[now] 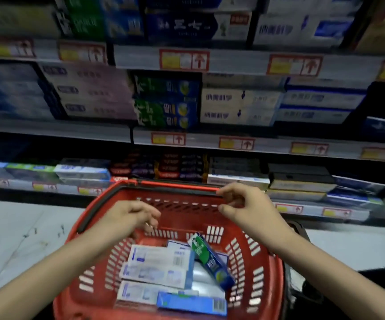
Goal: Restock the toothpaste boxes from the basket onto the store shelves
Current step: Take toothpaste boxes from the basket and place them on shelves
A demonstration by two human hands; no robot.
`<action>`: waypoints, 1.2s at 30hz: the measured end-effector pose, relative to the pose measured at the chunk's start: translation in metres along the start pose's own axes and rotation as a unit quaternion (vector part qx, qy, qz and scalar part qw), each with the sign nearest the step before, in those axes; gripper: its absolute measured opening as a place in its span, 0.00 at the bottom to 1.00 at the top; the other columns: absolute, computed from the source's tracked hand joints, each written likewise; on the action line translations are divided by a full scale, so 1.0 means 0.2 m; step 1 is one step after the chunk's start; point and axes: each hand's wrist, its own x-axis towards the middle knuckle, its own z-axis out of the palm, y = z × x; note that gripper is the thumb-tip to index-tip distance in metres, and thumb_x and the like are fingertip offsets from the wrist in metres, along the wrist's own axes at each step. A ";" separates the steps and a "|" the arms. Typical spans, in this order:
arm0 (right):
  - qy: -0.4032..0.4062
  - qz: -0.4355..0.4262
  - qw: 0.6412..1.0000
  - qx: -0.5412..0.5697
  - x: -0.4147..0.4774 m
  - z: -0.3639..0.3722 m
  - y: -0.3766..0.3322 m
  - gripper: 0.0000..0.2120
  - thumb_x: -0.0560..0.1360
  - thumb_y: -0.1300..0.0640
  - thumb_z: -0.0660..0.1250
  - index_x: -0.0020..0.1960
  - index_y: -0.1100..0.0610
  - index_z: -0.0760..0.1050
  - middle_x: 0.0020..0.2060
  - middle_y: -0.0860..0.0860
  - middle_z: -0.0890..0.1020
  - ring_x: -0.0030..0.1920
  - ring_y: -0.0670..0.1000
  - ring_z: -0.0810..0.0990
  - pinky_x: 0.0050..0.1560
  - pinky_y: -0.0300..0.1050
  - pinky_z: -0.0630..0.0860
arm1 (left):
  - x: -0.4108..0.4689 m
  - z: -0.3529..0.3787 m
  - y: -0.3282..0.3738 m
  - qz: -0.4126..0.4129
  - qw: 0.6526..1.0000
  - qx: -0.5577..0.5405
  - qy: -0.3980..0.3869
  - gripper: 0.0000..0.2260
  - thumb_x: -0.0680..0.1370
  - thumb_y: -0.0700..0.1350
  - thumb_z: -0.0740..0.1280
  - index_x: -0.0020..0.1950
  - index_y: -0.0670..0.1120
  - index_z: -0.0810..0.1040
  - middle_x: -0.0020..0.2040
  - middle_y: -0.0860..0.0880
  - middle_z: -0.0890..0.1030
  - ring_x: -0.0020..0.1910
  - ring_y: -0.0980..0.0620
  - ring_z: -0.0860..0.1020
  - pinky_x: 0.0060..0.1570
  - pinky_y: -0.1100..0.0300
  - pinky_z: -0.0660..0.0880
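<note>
Picking seems not yet begun: the toothpaste boxes (161,271) lie in the red basket (265,285). The left grip (131,215) hovers loosely curled and empty. The right grip (242,204) curls at the far-rim handle (175,185), though I cannot tell whether it has hold. The next move calls for reaching down to a box.

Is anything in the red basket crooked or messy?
Yes, one thing. The green and blue box is tilted, with one end sticking up, and leans across the white boxes, which lie flat in the red basket. Nothing looks spilled or broken, though the picture is a bit blurry.
</note>
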 end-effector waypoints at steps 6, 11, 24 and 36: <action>-0.163 0.064 0.971 -0.162 -0.04 0.27 0.29 0.12 0.77 0.53 0.72 0.61 0.48 0.81 0.53 0.48 0.86 0.49 0.48 0.84 0.55 0.46 0.80 | 0.01 0.03 0.02 -0.026 0.999 -0.012 -0.028 0.13 0.83 0.35 0.61 0.52 0.43 0.86 0.45 0.45 0.88 0.40 0.52 0.84 0.36 0.60 0.74; -0.188 0.135 0.955 -0.188 0.05 0.58 0.49 0.07 0.76 0.56 0.69 0.54 0.52 0.81 0.48 0.51 0.85 0.48 0.53 0.82 0.44 0.44 0.75 | 0.02 0.07 0.05 -0.028 0.998 0.004 -0.062 0.13 0.84 0.37 0.62 0.53 0.44 0.86 0.46 0.46 0.88 0.40 0.53 0.84 0.36 0.61 0.75; -0.210 0.210 0.907 -0.299 0.16 1.02 0.75 0.23 0.79 0.55 0.68 0.72 0.56 0.68 0.66 0.57 0.74 0.64 0.59 0.78 0.62 0.53 0.78 | 0.05 -0.05 0.12 0.180 0.887 0.424 -0.040 0.12 0.84 0.51 0.60 0.64 0.55 0.79 0.54 0.53 0.84 0.53 0.51 0.82 0.51 0.57 0.75; -0.194 0.198 0.921 -0.272 0.23 0.91 0.76 0.14 0.73 0.50 0.75 0.53 0.53 0.73 0.51 0.53 0.83 0.50 0.55 0.83 0.49 0.52 0.83 | 0.10 -0.06 0.02 0.013 0.750 0.630 -0.204 0.22 0.86 0.57 0.57 0.79 0.53 0.68 0.72 0.47 0.76 0.69 0.43 0.76 0.63 0.51 0.75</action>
